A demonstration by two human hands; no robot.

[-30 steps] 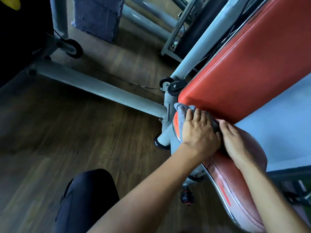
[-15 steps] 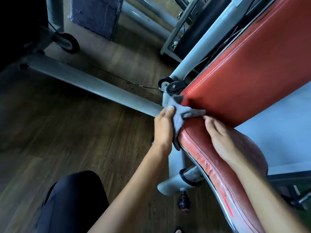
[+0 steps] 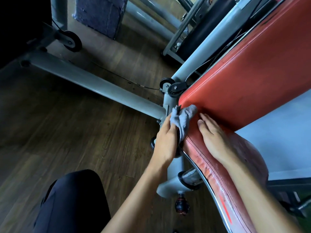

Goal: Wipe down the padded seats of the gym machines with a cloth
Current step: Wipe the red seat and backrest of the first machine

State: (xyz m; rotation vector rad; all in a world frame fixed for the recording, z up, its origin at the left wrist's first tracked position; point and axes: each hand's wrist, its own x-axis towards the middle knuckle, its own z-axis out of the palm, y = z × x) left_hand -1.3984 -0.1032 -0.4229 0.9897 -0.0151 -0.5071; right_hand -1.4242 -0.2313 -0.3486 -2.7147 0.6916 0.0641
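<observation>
I've L hand gripping cloth at far-left corner of seat, by back pad; R hand flat on top, fingers straight. Mid-wipe, I'd say; next, drag cloth along left edge w/ pressure.

Open wood floor at left — grey frame tube, pulley wheels and backrest pad crowding the seat.
</observation>
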